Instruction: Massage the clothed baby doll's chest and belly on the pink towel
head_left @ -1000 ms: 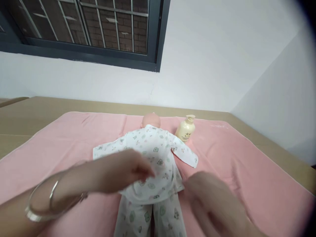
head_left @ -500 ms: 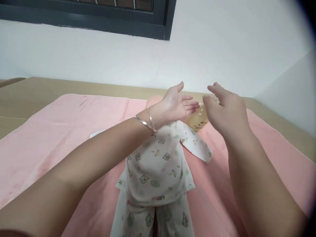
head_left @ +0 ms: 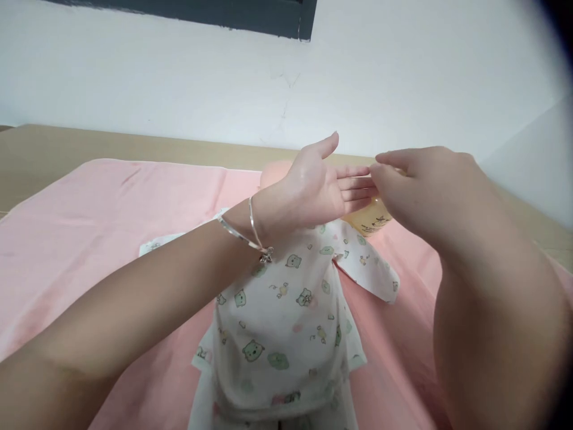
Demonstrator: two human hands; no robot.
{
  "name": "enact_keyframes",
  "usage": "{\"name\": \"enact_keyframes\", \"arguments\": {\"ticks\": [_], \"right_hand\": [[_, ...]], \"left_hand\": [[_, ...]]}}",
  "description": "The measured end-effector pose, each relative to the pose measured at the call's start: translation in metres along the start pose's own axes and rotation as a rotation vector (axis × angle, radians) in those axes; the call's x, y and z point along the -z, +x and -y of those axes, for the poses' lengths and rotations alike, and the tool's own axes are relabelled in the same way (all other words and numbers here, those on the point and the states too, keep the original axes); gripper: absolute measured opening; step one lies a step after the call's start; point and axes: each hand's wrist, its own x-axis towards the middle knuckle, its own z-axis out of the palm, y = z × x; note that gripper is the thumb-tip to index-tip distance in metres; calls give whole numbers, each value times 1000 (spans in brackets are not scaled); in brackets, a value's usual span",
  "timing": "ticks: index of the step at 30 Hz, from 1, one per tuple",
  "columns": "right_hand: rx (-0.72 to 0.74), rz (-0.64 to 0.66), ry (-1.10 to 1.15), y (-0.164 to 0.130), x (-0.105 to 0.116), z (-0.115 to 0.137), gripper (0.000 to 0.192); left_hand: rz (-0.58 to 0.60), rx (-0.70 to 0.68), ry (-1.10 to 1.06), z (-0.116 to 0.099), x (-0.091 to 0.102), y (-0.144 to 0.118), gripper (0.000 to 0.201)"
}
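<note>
My left hand (head_left: 320, 185) is palm up with its fingers stretched out and thumb raised, nothing lying in it. Close by its fingertips is my right hand (head_left: 416, 185), back toward me, thumb and forefinger slightly apart; its other fingers are hidden. The hands meet or overlap in view; I cannot tell whether they touch. Under my left forearm lies a white baby top (head_left: 286, 328) printed with green bears, one sleeve spread right. At its neck, a rounded skin-toned shape (head_left: 273, 173), like a doll's head, is mostly covered by my left hand. Behind the hands stands a yellowish bottle (head_left: 369, 220).
A pink cloth (head_left: 134, 209) covers much of the wooden table (head_left: 188, 146). White matching trousers (head_left: 203, 400) lie at the front edge of view. A white wall (head_left: 179, 83) rises behind the table, with a dark window frame (head_left: 250, 18) at the top.
My right hand has come left toward my left fingertips, narrowing the gap between them. The left hand stays palm up. The view has tilted down and closer.
</note>
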Motion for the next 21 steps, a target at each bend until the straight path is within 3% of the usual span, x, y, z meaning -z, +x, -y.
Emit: {"name": "enact_keyframes", "arguments": {"ticks": [4,9,14,18,21], "right_hand": [[-45,-2,-21,0,-1,14,23],[216,-88,124,-9,-21,29,26],[299,-70,158,-11,-33,35,22],[309,-52,125,-10,-34,37,20],[319,-63,129,-9,-35,37,19]], "left_hand": [[11,-35,29,-1,0,-15,69],[28,-111,43,-5,5,-32,64],[-37,-110,29,-13,13,-38,66],[15,-70,-163,-17,15,-39,63],[-117,-73,-535,-17,15,-41,50]]}}
